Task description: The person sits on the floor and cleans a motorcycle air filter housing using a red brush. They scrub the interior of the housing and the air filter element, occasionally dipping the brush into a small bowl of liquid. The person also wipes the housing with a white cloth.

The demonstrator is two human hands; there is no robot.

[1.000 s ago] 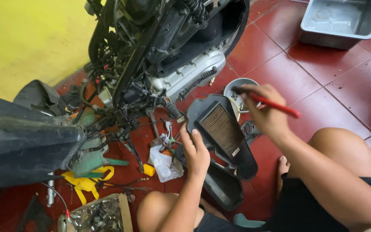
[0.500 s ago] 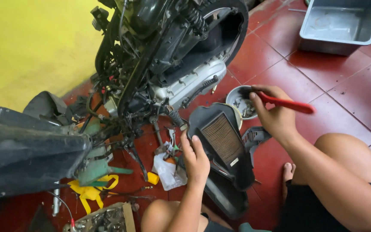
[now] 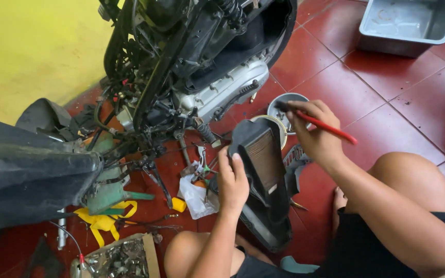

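Fingers of the left hand (image 3: 232, 181) curled over the black air filter box (image 3: 261, 175); the right hand (image 3: 312, 135) pinched a red-handled tool (image 3: 330, 128), its tip hidden.

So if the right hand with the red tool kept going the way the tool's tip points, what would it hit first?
Probably the small round metal bowl on the floor. The right hand aims the red tool up-left, and its dark tip already sits over the bowl's rim. Depth is unclear, so contact can't be confirmed.
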